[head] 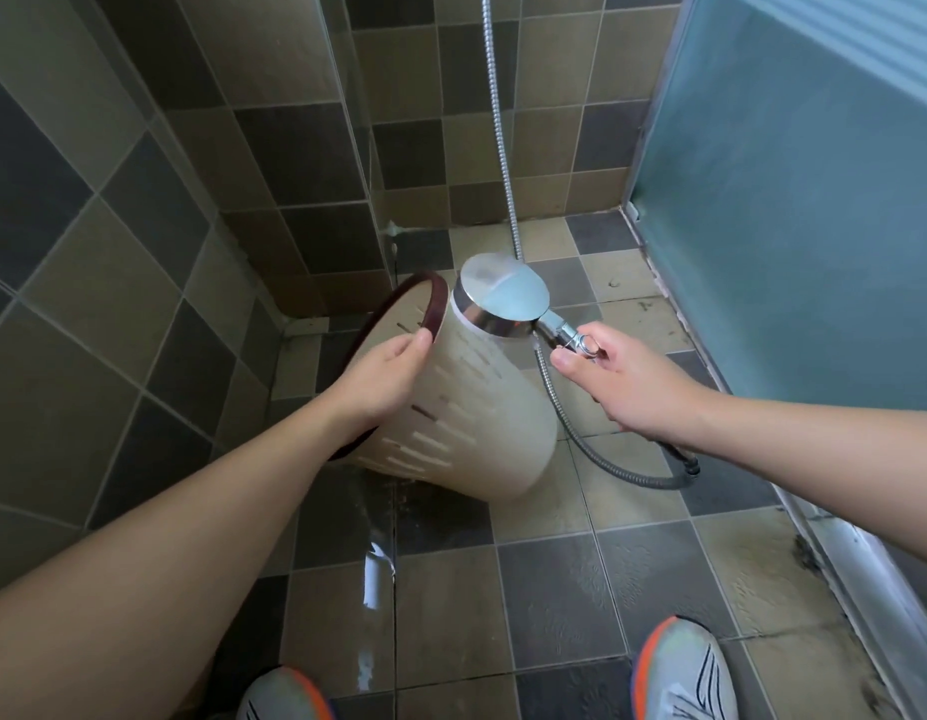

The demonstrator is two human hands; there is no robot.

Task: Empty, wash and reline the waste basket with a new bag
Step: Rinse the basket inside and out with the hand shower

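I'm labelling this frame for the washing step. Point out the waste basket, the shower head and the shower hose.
waste basket (pixel 482 407), head view: on its cream slotted side wall.
shower head (pixel 503 296), head view: on its round chrome back.
shower hose (pixel 614 467), head view: on the loop hanging below the right hand.

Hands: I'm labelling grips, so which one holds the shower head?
The right hand grips the shower head by its handle; the left hand holds the waste basket rim.

Shower head (pixel 503 298) right of basket (pixel 466 407)
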